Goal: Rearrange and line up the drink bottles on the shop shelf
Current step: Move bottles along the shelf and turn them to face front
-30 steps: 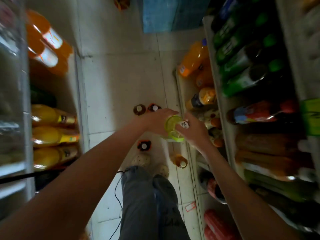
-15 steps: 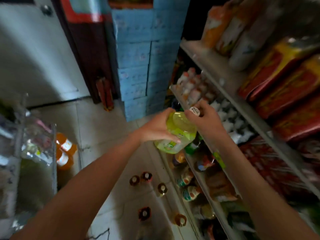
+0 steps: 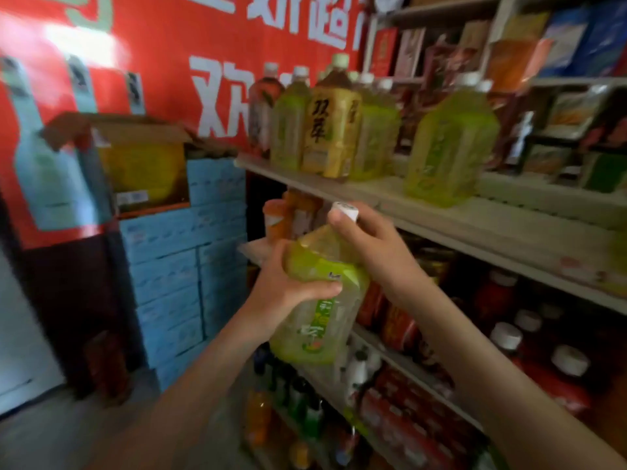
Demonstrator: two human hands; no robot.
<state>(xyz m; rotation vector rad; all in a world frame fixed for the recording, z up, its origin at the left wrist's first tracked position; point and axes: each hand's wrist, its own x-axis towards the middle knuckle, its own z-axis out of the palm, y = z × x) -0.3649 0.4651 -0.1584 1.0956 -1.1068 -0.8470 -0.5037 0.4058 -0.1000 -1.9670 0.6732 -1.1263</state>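
I am at the carrying-up step. One large clear plastic bottle of pale green drink with a green label (image 3: pixel 322 320) is in both grips, held in the air in front of the shelving and not yet on any board. My left grip (image 3: pixel 285 290) is wrapped round the bottle's shoulder, thumb across the front. My right grip (image 3: pixel 369 245) is closed over the neck, with the white screw cap (image 3: pixel 344 210) poking out just past the fingertips. The bottle leans with its cap tipped up and away from me and its base hanging below the left grip.

Above and beyond the right grip runs the pale upper shelf board (image 3: pixel 475 225). Up and to the left of the grips, a tight cluster of tall bottles (image 3: pixel 288 130) stands on it, green ones around an amber bottle with a gold label and black characters (image 3: pixel 330 130). Up and to the right of the right grip stands a lone green bottle of the same kind (image 3: pixel 448 144), apart from the cluster with bare board between.

I judge that gap the likely slot. The next move calls for lifting the base clear of the shelf edge, righting the bottle, and setting it down in line with its neighbours. The risk is clipping the cluster with the base on the way in.
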